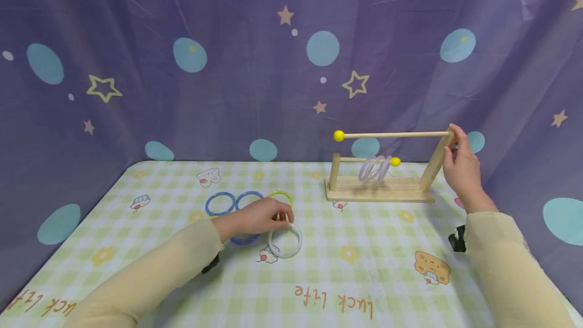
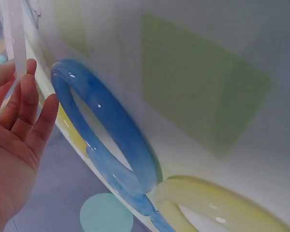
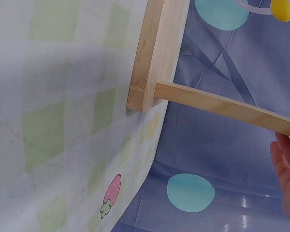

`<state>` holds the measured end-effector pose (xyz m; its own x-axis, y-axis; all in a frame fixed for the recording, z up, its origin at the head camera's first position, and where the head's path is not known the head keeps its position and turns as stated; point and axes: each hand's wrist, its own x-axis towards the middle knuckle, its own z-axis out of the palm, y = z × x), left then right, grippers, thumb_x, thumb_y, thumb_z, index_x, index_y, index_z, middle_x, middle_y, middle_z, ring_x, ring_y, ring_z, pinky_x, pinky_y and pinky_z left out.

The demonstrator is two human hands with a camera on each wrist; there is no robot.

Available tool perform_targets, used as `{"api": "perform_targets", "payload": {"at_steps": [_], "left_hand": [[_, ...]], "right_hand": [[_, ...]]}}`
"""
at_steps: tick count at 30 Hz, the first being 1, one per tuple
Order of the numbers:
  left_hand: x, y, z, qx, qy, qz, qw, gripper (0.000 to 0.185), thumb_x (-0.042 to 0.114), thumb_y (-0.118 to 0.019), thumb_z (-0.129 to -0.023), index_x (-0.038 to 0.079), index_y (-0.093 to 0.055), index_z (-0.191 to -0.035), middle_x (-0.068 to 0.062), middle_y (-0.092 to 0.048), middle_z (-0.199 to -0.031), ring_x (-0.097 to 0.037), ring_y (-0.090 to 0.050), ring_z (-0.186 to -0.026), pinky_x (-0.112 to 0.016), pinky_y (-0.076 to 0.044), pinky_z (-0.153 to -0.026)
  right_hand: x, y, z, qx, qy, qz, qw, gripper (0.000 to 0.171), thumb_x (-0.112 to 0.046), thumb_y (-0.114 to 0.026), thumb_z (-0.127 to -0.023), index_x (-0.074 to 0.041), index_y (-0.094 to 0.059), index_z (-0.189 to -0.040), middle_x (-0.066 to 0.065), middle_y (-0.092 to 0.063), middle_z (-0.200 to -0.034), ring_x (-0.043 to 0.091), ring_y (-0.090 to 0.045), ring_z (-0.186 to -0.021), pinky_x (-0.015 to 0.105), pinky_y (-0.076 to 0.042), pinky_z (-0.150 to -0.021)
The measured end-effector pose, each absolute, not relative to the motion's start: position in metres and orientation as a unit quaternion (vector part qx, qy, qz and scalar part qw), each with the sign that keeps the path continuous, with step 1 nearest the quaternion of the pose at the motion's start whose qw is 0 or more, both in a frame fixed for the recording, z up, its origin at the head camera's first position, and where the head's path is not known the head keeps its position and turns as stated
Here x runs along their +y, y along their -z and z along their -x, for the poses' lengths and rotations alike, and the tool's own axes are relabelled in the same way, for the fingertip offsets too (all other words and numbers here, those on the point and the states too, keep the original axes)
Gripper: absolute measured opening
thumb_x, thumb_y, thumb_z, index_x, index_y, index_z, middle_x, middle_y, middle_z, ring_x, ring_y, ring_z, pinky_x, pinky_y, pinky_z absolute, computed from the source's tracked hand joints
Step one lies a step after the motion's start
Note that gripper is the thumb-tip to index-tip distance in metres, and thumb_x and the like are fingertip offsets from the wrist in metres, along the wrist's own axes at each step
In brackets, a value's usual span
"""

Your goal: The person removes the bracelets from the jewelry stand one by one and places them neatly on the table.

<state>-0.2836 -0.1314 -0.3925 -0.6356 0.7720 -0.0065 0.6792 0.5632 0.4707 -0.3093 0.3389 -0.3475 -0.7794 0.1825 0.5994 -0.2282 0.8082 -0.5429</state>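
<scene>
My left hand [image 1: 261,216] pinches a whitish see-through ring [image 1: 300,241] between thumb and fingers, close over the tablecloth; in the left wrist view this pale ring [image 2: 19,46] stands edge-on at the fingertips. Blue rings [image 1: 220,194] and yellow-green rings [image 1: 281,192] lie grouped around and partly behind that hand. My right hand [image 1: 462,168] grips the top of the taller post of a wooden stand [image 1: 380,196]. Its long upper rod [image 1: 396,135] ends in a yellow ball and bears no ring. Several pale purple rings [image 1: 362,170] hang on the lower rod.
A green-and-white checked cloth [image 1: 346,287] with printed cartoons covers the table. Behind and at both sides hangs a purple curtain [image 1: 237,110] with stars and dots, and the stand sits near the table's back edge. A black strap shows below each wrist.
</scene>
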Motion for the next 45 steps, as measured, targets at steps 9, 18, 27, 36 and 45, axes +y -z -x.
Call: {"api": "perform_targets", "payload": {"at_steps": [9,18,27,36,45], "left_hand": [[-0.123,0.397,0.288,0.887,-0.134,-0.436,0.071,0.006,0.025,-0.070,-0.091,0.025,-0.067,-0.087,0.016,-0.054,-0.077,-0.005,-0.050,-0.067,-0.024,-0.044,-0.066],[-0.128,0.394,0.297,0.895,-0.151,-0.416,0.049,0.009,0.015,-0.077,-0.085,0.021,-0.070,-0.084,0.013,-0.057,-0.080,-0.007,-0.053,-0.073,-0.024,-0.046,-0.069],[-0.134,0.393,0.304,0.891,-0.176,-0.414,0.061,0.006,0.016,-0.075,-0.086,0.018,-0.070,-0.084,0.013,-0.059,-0.079,-0.007,-0.055,-0.074,-0.026,-0.047,-0.070],[-0.137,0.396,0.310,0.899,-0.173,-0.398,0.058,0.008,0.016,-0.075,-0.086,0.020,-0.069,-0.083,0.015,-0.056,-0.074,-0.005,-0.051,-0.069,-0.025,-0.044,-0.068],[-0.136,0.394,0.309,0.900,-0.183,-0.391,0.062,0.010,0.012,-0.076,-0.084,0.019,-0.068,-0.085,0.013,-0.056,-0.074,-0.006,-0.051,-0.069,-0.026,-0.044,-0.066]], "right_hand": [[0.338,0.347,0.308,-0.895,-0.300,-0.017,0.330,0.054,-0.006,-0.040,-0.102,-0.017,-0.025,-0.152,0.031,-0.052,-0.118,0.046,-0.054,-0.090,0.056,-0.038,-0.069],[0.337,0.346,0.308,-0.892,-0.299,-0.023,0.339,0.054,-0.004,-0.040,-0.101,-0.016,-0.026,-0.152,0.031,-0.052,-0.118,0.047,-0.054,-0.090,0.057,-0.038,-0.070],[0.337,0.346,0.308,-0.892,-0.302,-0.020,0.335,0.054,-0.004,-0.040,-0.101,-0.016,-0.026,-0.152,0.031,-0.051,-0.119,0.047,-0.053,-0.093,0.058,-0.038,-0.071],[0.337,0.347,0.308,-0.893,-0.302,-0.015,0.334,0.054,-0.005,-0.040,-0.101,-0.018,-0.025,-0.152,0.030,-0.051,-0.119,0.048,-0.053,-0.094,0.060,-0.038,-0.073],[0.337,0.347,0.308,-0.893,-0.300,-0.015,0.334,0.054,-0.005,-0.040,-0.101,-0.018,-0.026,-0.152,0.030,-0.052,-0.118,0.047,-0.053,-0.092,0.059,-0.039,-0.071]]}}
